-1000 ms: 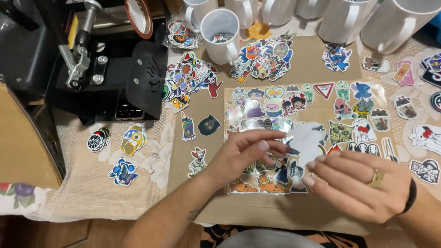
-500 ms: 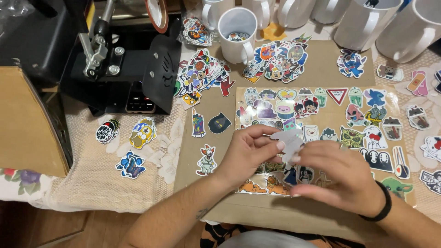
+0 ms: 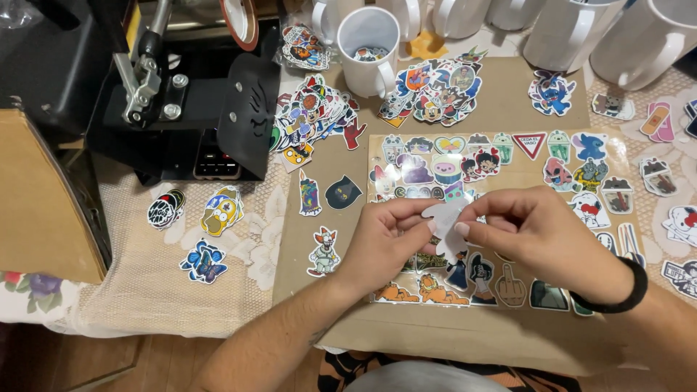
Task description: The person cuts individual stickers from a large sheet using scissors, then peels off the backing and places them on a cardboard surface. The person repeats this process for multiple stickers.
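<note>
White die-cut sticker (image 3: 446, 229) | pinched by our left hand (image 3: 385, 243) and right hand (image 3: 534, 232) | above the sticker sheet (image 3: 501, 210) | white mug (image 3: 368, 51) at 11 o'clock on the table (image 3: 145, 290)

We see our left hand (image 3: 381, 243) and right hand (image 3: 534, 232) meeting just above the sticker sheet (image 3: 624, 156), fingertips pinching together from either side. Both forearms reach in from the sheet's near edge, and the right wrist, over the sheet's near right corner, wears a black band (image 3: 617, 290)
</note>
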